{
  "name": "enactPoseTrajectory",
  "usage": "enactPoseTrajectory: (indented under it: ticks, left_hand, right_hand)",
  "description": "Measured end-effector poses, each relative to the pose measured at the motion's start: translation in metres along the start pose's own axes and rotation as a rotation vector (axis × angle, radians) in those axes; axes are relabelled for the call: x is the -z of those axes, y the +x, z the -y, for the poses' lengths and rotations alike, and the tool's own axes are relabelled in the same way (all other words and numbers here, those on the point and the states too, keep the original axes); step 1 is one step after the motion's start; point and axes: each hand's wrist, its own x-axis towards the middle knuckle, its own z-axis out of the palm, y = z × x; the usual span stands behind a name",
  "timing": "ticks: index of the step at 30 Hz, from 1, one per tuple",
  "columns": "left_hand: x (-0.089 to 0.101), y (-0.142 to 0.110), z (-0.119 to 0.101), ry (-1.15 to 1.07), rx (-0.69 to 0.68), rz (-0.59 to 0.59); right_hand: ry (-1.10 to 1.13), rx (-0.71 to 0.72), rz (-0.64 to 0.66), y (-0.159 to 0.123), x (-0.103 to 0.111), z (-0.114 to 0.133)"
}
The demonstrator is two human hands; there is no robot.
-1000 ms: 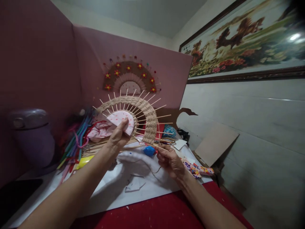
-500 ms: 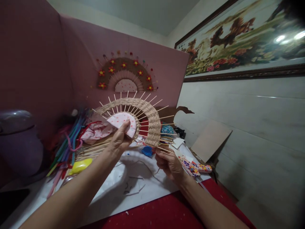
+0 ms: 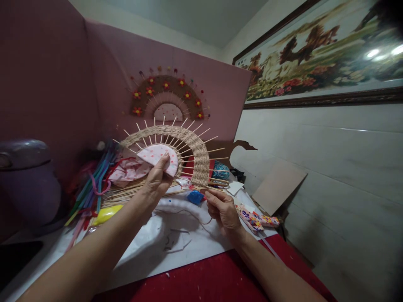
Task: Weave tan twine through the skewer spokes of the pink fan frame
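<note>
My left hand (image 3: 159, 176) is closed on a half-round woven fan (image 3: 200, 153), its thumb pressed on the white half-disc with pink dots (image 3: 157, 156). Thin wooden sticks fan out from this disc, and a band of tan twine is woven through them. Just below the band's lower right end, my right hand (image 3: 222, 207) pinches what looks like the twine; the fingers partly hide it. A thin loose strand (image 3: 201, 220) loops down beside that hand over the white tabletop sheet.
A finished-looking flowered fan (image 3: 166, 90) hangs on the pink panel behind. Coloured pipe cleaners (image 3: 94, 180), bundled sticks (image 3: 126, 195), a yellow packet (image 3: 107, 214) and a blue piece (image 3: 195, 197) lie around. Flowered rolls (image 3: 256, 220) are at right, a lidded bin (image 3: 28, 184) at left.
The fan has shifted slightly left and up with my left hand. My right fingers now sit a little below the band's end, slightly apart from it.
</note>
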Motion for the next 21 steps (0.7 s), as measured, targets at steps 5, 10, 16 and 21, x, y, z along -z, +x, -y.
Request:
enactPoseTrajectory:
  ticks: [5, 10, 16, 21]
  left_hand:
    - [-0.001, 0.001, 0.0, 0.042, -0.067, 0.015]
    - [-0.005, -0.003, 0.0, 0.086, -0.146, 0.013]
    - [-0.011, -0.009, 0.003, 0.15, -0.21, 0.022]
    - [-0.013, -0.011, 0.004, 0.171, -0.223, 0.02]
  right_hand:
    - [-0.119, 0.099, -0.056, 0.0, 0.001, -0.005]
    - [-0.271, 0.207, -0.094, 0.003, 0.005, -0.012]
    - [-0.376, 0.252, -0.123, 0.005, 0.007, -0.015]
    - [-0.433, 0.305, -0.116, 0.004, 0.006, -0.011]
